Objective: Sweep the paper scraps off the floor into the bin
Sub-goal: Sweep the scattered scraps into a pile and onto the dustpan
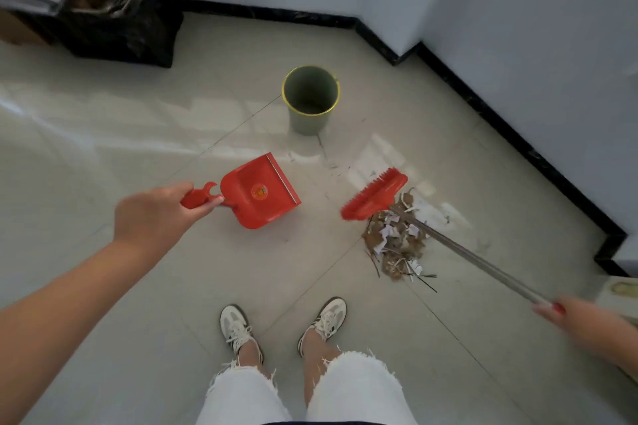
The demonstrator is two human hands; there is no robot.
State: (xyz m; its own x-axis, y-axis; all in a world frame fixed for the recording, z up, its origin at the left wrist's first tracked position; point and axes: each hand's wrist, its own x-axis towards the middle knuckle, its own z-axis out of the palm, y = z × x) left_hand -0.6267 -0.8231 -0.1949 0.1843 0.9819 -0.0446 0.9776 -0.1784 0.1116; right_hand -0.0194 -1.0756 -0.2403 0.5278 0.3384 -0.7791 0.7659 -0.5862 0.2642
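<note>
A heap of paper scraps [397,241], white and brown with some thin sticks, lies on the pale tiled floor to the right of my feet. My left hand [155,214] grips the handle of a red dustpan [260,191], which hangs left of the heap with its mouth turned toward the bin. My right hand [580,321] holds the metal shaft of a red broom [374,195]; its head rests at the heap's far left edge. A green bin [310,98] with a yellow rim stands upright beyond both tools. It looks empty.
A black-lined box [117,10] with papers stands in the far left corner. White walls with a black skirting board [518,134] run along the back and right, with a jutting corner near the bin. My feet [283,324] are below the heap.
</note>
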